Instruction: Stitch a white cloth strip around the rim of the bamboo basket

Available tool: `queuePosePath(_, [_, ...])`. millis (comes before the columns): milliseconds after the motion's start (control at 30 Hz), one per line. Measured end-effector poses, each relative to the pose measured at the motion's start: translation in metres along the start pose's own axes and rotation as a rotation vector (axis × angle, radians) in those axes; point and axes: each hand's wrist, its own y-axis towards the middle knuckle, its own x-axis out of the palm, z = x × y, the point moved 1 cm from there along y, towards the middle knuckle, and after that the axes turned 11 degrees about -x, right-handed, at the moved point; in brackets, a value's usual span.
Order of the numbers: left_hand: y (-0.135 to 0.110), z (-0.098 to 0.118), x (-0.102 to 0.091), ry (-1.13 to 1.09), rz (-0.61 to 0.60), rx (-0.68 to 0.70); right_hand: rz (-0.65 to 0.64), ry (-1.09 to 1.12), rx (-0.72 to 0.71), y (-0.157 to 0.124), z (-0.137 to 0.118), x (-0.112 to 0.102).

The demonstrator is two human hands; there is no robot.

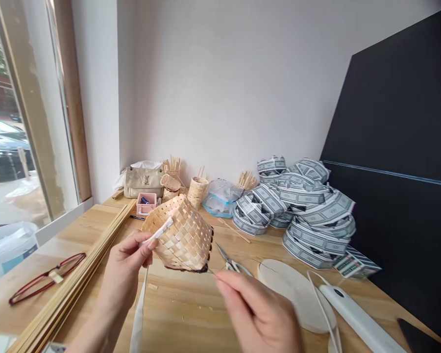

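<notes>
A YSL monogram marks the beige handbag (pixel 144 180).

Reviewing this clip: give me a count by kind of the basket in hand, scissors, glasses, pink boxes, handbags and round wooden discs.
Woven basket in hand: 1
Scissors: 1
Red-framed glasses: 1
Pink box: 1
Beige handbag: 1
Round wooden disc: 1
Total: 6

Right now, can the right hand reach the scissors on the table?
Probably yes. The right hand is just below the scissors in this view, and nothing seems to lie between them on the wooden table. The woven basket, held in the left hand, sits beside the blades, not over the handles.
</notes>
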Motion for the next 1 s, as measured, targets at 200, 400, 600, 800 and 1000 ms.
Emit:
queuePosePath(200, [-0.015,-0.002,0.022,-0.003,-0.082,-0.066,-0.037,-0.088,-0.129,0.025,-0.018,0.038])
queuePosePath(400, [-0.016,-0.008,0.029,0.036,-0.126,-0.030,-0.036,-0.148,-0.165,0.016,-0.011,0.033])
queuePosePath(600, [-0.016,-0.009,0.035,0.056,-0.144,-0.004,-0.031,-0.141,-0.189,0.016,-0.008,0.031])
queuePosePath(800, [-0.018,-0.007,0.032,0.154,-0.127,0.133,-0.027,-0.134,-0.162,0.016,-0.007,0.031])
queuePosePath(1000, [-0.020,-0.003,0.033,0.397,-0.073,0.531,0.000,-0.112,-0.119,0.012,-0.005,0.033])
